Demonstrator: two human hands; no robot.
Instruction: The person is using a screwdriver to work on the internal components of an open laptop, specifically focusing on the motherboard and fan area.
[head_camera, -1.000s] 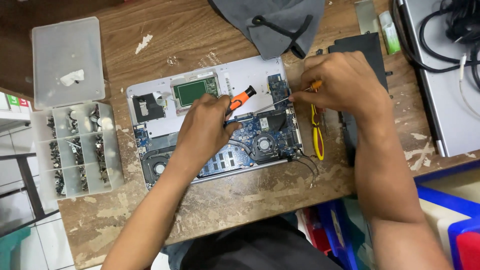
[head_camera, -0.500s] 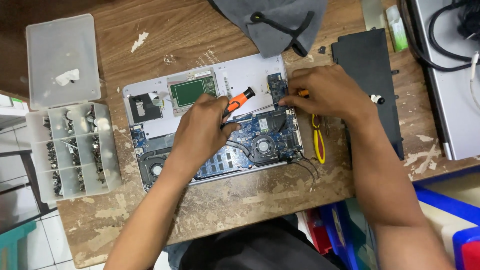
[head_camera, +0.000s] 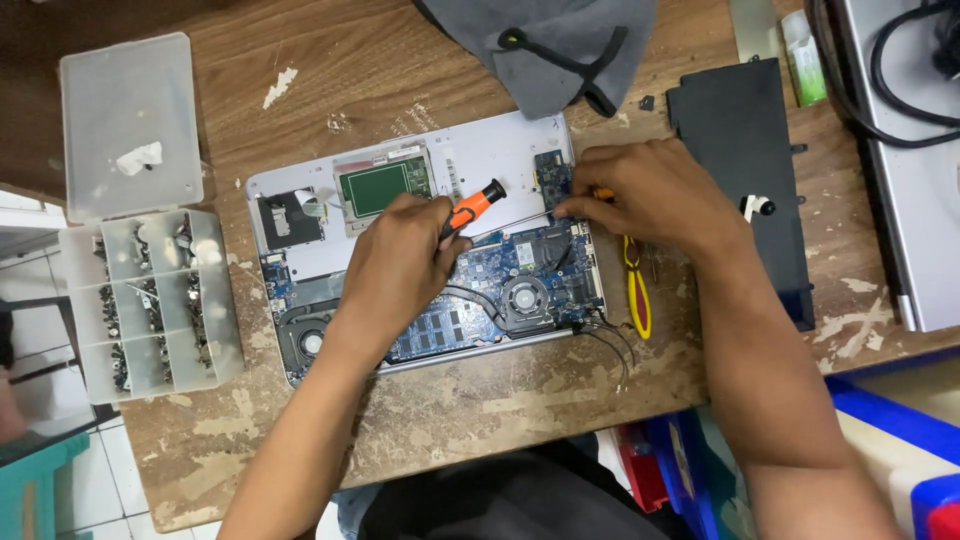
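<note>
Head view, looking straight down: an opened laptop (head_camera: 420, 260) lies bottom-up on a worn wooden table (head_camera: 480, 410), its back cover already off, so the blue circuit board (head_camera: 500, 290), two fans and the green pad near the far edge are bare. That much looks done; the board sits in its shell with thin black wires trailing off the right corner, so I judge the inside work only partly through.

Over the middle of the board, the left hand (head_camera: 395, 270) is curled shut around a screwdriver (head_camera: 470, 208) with an orange and black handle; its tip is hidden under the fingers. At the laptop's far right corner the right hand (head_camera: 650, 195) pinches something small and orange beside a small dark board; I cannot tell what it is, or how firmly it is held.

Room is tight on the right. Yellow-handled pliers (head_camera: 635, 285) lie just beside the laptop's edge, and a flat black battery (head_camera: 745, 170) sits a little further out, with a silver laptop (head_camera: 900, 160) and its cables at the table's right rim. On the left a clear parts box (head_camera: 150, 300) with its lid (head_camera: 130, 125) folded open takes the corner. A grey cloth (head_camera: 560, 45) covers the far edge. Bare wood shows between the laptop and the near edge, where both forearms cross.
</note>
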